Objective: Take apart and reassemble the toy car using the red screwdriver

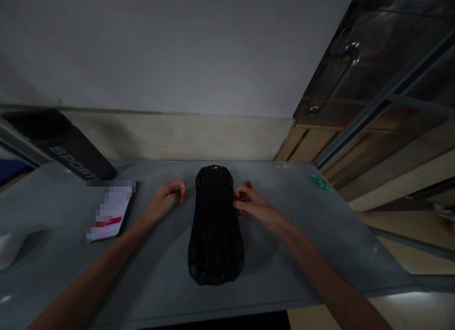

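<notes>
A toy car (215,216) lies upside down on the grey table, its black underside facing up and its narrower end toward the wall. To its left, apart from it, my left hand (170,193) rests with the fingers curled in; anything inside them is hidden. My right hand (250,202) is closed, with its fingertips at the car's right edge. A slim red object (250,184) shows above and below that hand; its kind and whether the fingers grip it cannot be made out.
A phone (110,214) with a lit screen lies on the left. Behind it stands a dark case marked SPORT (76,155). A white object (10,249) sits at the far left. Green crumpled plastic (322,182) lies near the table's right edge, and a wall (199,136) bounds the back.
</notes>
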`<state>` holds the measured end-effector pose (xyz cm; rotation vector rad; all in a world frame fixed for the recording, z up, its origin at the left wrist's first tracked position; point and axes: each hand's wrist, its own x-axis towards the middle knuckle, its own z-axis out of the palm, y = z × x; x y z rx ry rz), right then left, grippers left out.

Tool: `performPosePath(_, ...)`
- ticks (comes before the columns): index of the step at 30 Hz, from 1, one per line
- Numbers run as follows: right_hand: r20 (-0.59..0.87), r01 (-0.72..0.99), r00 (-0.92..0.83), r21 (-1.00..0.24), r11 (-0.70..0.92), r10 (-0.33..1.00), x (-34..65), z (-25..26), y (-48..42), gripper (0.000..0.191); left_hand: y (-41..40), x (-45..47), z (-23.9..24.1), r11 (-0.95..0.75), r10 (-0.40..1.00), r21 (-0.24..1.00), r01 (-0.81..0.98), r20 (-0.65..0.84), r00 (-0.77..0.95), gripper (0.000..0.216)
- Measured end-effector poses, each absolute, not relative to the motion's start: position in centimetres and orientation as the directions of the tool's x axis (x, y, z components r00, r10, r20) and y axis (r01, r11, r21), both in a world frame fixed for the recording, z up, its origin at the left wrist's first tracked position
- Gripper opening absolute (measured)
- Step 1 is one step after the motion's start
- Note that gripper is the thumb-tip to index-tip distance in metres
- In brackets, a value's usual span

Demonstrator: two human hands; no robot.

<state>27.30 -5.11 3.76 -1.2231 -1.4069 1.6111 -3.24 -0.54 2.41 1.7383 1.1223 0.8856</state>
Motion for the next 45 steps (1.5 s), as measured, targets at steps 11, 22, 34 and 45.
performPosePath(11,-0.159,0.086,-0.395,-0.987,-0.136,0.905,27.7,4.0,-5.1,0.030,-1.2,-2.5,2.7,-0.284,0.878,0.891,0.353,0.094,0.469,0.022)
performPosePath(22,0.155,0.327,-0.152,-0.924,0.198,0.976,31.9,5.2,-5.1,0.016,-0.5,-2.9,2.3,-0.309,0.866,0.910,0.278,0.148,0.477,0.016)
performPosePath(34,0.121,0.791,-0.159,-0.578,0.199,0.980,40.5,3.9,-11.1,0.020,0.2,-3.7,1.6,-0.289,0.875,0.935,0.205,0.172,0.452,0.027)
performPosePath(45,0.083,0.809,-0.186,-0.552,0.201,0.979,40.1,3.4,-11.6,0.017,-0.8,-2.9,2.7,-0.238,0.897,0.946,0.222,0.126,0.424,0.014)
